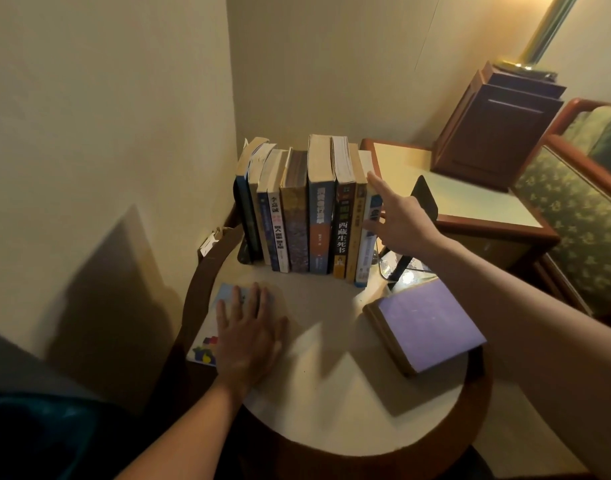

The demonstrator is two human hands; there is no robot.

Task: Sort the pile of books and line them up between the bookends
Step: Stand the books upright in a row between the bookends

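Several books (320, 216) stand upright in a row at the back of the round table (335, 403), spines facing me. A dark bookend (246, 220) closes the row's left end. A second black bookend (422, 206) stands a little apart to the right. My right hand (396, 220) presses with straight fingers against the white-blue book (363, 258) at the right end of the row. My left hand (250, 332) lies flat on a light-blue book (214, 327) lying at the table's left edge. A purple-covered book (427, 323) lies flat on the right.
The table sits in a wall corner. Behind it to the right stands a square side table (470, 199) with a dark wooden box (494, 126) and a lamp pole (543, 26). A green patterned armchair (574, 209) is at the far right.
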